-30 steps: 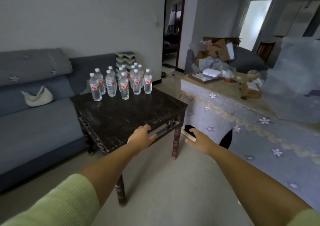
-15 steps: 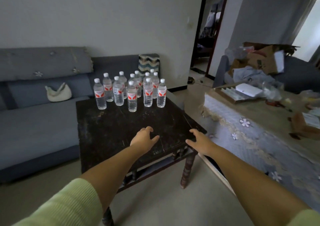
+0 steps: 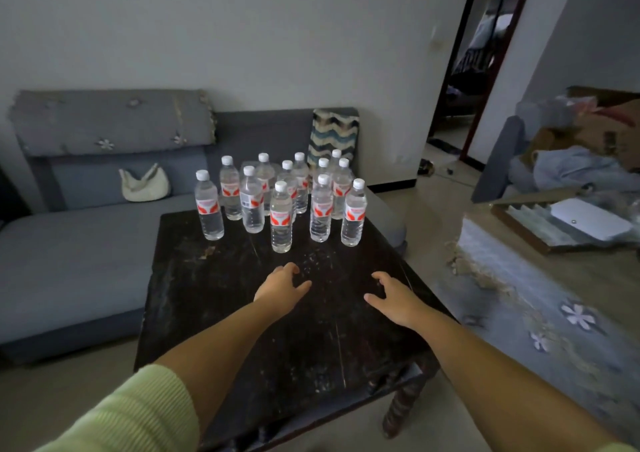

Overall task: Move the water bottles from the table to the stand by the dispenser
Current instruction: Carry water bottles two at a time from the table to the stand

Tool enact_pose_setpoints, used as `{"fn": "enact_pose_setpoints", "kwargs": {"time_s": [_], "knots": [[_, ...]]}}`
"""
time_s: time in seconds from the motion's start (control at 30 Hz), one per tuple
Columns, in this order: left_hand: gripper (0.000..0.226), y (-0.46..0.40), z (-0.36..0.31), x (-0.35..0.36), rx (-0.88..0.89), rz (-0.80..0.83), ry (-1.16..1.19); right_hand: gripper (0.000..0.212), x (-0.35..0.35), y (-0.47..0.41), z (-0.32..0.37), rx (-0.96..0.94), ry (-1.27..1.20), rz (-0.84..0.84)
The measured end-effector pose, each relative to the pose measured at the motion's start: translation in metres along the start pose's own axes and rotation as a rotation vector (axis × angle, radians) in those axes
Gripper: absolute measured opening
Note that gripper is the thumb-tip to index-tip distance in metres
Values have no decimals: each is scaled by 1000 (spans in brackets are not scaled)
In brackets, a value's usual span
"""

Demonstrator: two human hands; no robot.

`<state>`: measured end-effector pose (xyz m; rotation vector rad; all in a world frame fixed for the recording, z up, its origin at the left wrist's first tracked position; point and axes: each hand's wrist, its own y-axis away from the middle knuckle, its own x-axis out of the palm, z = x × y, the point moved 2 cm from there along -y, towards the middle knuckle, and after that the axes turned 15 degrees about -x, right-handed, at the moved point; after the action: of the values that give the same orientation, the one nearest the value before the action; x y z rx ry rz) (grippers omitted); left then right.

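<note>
Water bottles (image 3: 281,216) stand upright, clustered at the far side of the dark table (image 3: 214,313). Left hand (image 3: 280,290) and right hand (image 3: 394,299) hover short of them, fingers loosely spread, empty. Front-centre bottle lies straight ahead of the left hand, nearest.
</note>
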<state>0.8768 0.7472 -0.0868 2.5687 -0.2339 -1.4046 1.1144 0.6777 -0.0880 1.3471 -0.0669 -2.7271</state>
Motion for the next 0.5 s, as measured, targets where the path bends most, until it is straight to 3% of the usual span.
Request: {"fn": "enact_pose_setpoints", "kwargs": {"time_s": [0.3,0.5], "knots": [[51,-148,-60,1,82,65,-10,62,-34,-142,-51,94,-71,-83],[49,-207,-72,28,-10,139,77,66,-25,-192,-85,143,-92,-26]]}}
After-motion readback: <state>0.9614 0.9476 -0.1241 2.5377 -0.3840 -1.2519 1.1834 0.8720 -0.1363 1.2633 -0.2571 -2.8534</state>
